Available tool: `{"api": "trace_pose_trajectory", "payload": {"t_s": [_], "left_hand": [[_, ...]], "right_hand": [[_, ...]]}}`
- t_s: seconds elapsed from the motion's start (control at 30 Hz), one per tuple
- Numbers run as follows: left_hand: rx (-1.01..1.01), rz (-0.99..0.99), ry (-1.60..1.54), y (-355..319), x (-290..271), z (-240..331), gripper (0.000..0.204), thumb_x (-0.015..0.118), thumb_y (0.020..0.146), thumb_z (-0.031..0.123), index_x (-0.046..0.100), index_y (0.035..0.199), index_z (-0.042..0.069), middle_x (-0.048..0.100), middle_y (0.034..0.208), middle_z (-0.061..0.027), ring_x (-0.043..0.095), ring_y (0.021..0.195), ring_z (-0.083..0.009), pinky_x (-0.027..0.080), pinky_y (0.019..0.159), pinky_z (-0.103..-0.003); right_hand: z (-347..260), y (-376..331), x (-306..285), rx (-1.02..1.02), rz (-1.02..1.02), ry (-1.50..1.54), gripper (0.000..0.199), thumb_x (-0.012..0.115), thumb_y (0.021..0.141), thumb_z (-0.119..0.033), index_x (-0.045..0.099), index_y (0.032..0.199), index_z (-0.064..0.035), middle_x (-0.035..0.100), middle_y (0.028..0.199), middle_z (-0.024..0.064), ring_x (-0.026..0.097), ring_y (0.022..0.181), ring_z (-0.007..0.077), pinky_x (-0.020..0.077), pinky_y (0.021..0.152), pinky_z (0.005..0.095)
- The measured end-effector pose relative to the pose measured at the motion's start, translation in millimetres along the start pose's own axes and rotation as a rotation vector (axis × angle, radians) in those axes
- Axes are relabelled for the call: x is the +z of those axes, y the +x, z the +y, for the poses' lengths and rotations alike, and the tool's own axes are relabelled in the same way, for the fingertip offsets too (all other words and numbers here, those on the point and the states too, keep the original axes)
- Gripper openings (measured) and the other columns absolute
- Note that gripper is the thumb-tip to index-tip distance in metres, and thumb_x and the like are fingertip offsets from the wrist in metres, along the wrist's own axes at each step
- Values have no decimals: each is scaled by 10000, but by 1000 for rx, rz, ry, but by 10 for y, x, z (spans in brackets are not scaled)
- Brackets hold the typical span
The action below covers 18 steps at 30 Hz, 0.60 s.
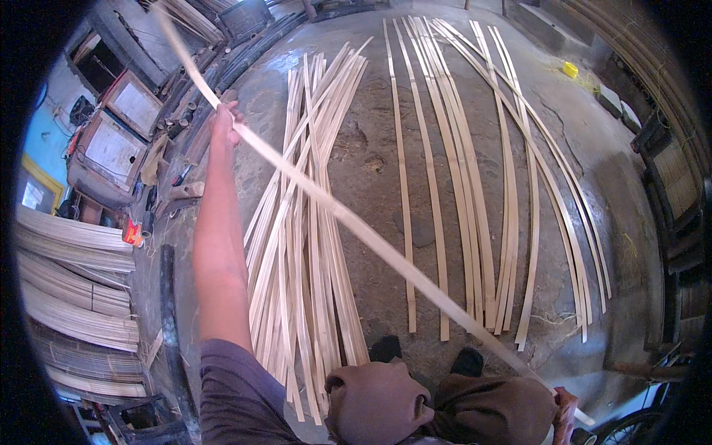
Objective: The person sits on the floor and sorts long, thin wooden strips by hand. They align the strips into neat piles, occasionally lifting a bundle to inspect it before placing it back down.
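Observation:
A long, pale bamboo strip [387, 251] slants across the view from the far left to the lower right, partly blurred. My left hand [226, 124], at the end of an outstretched arm, is closed round its far part. Beside my right knee, my right hand [565, 408] grips it close to its near end; some of those fingers are hidden. Beneath the strip, a crossed heap of bamboo strips [326, 245] lies on the floor. Further right, several more strips [461, 185] are spread out lengthwise, some crossing at their far ends.
Stacks of strips [81, 278] fill the left side, next to a dark pole [170, 319] and a red packet [133, 233]. A small yellow object [569, 70] lies at the far right. Part of a wheel [634, 428] shows at lower right.

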<state>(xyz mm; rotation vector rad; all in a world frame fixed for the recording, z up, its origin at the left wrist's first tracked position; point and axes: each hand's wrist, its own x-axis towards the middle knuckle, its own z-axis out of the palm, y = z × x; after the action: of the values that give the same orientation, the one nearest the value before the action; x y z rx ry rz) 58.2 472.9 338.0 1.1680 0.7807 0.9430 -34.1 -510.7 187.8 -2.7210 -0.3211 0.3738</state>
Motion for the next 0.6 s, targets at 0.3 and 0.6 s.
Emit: {"api": "trace_pose_trajectory", "payload": {"t_s": [0.3,0.6], "left_hand": [[-70,-87,-141,267,183,169,294,368,1019,243,521,1016,-8,619,878,-133,614,735,-247,532,655,-400],[-87,-729,-230,-583,1476,497,460,464,980,173,281,1340,-47,480,1327,-232,516,1194,-348,505,961,-425]], "right_hand": [[414,-160,418,-633,177,-645,333,556,907,-319,548,724,-42,492,555,199,510,502,377,410,497,458],[-681,29,407,-26,-15,9,236,545,922,-242,488,1093,-89,565,669,179,554,578,298,452,561,405]]}}
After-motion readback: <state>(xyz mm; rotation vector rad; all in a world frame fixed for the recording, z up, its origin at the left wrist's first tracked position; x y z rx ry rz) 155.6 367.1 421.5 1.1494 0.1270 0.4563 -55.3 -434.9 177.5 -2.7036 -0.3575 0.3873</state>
